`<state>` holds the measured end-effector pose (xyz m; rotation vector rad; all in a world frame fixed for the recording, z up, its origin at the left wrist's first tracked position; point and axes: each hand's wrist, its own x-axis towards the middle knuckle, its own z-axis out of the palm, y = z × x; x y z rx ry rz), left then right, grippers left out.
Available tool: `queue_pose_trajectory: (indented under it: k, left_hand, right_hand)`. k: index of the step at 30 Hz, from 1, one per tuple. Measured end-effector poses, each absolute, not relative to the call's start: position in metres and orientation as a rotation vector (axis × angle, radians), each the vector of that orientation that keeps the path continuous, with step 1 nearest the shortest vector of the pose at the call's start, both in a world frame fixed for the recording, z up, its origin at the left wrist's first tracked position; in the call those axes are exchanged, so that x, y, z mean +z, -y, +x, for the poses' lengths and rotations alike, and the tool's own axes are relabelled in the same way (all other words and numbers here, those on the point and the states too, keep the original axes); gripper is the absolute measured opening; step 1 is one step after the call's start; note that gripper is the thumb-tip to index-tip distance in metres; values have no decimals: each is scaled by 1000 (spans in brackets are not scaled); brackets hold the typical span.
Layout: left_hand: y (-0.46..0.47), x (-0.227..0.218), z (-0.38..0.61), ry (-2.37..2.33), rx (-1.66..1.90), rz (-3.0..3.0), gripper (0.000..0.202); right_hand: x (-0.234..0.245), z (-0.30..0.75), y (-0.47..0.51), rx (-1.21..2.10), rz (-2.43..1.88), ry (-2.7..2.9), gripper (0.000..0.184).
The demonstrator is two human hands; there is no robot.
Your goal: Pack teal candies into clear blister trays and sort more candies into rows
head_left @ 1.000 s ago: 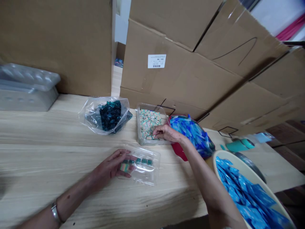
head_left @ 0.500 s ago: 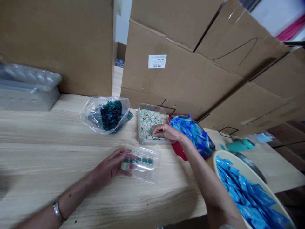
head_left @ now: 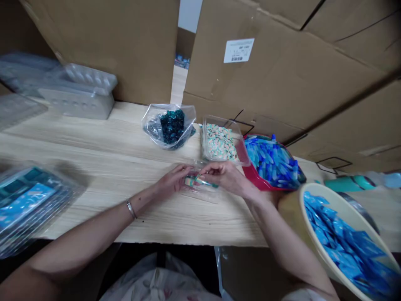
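Overall, cardboard (head_left: 269,71): tall brown panels, upright behind the tile box (head_left: 204,144).
Tabletop (head_left: 103,154): pale wood grain, under the tile box and spreading to both sides of it.
Cream tub (head_left: 291,213): right of the tile box and closer to the person, heaped with shiny blue packets (head_left: 347,246).
Stacked packs (head_left: 28,200): clear plastic with blue and dark teal contents, well left of the tile box, on the person's side.
Grey containers (head_left: 81,98): see-through, far left of the tile box and set further back.
Red basin (head_left: 255,177): just right of the tile box, full of slim blue pieces (head_left: 271,161).
Plastic bag (head_left: 153,129): left of the tile box, dark green pieces (head_left: 173,127) inside.
Tile box: clear, holding many loose striped tiles (head_left: 219,142).
Turquoise bottle (head_left: 347,183): on its side, right of the tile box, past the basin.
Clear tray (head_left: 202,195): in front of the tile box, near it, between the hands.
Left hand (head_left: 175,179): front-left of the tile box, grasping the tray's left end.
Right hand (head_left: 225,177): directly before the tile box, fingers drawn together over the tray; cannot tell whether they pinch a tile.
Bracelet (head_left: 131,210): silvery, on the left wrist, front-left of the tile box.
Tray tiles (head_left: 189,181): small striped group, before the tile box, at the fingertips.
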<state>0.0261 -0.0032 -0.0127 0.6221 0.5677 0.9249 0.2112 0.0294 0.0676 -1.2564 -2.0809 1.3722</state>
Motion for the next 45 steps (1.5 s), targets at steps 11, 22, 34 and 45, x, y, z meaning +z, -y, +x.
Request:
queue_pose_trajectory:
  k: [11, 22, 34, 45]
  left_hand:
    - [6, -18, 28, -506, 989, 639, 18]
    - [7, -5, 23, -600, 929, 659, 28]
    - [-1, -7, 15, -724, 1022, 675, 23]
    - [11, -3, 29, -653, 829, 733, 22]
  right_hand:
    - [51, 170, -4, 507, -1248, 2673, 12]
    - [79, 234, -71, 87, -1470, 2343, 21]
    - [42, 320, 22, 78, -1678, 2036, 17]
    - [47, 386, -57, 114, -2282, 1873, 22]
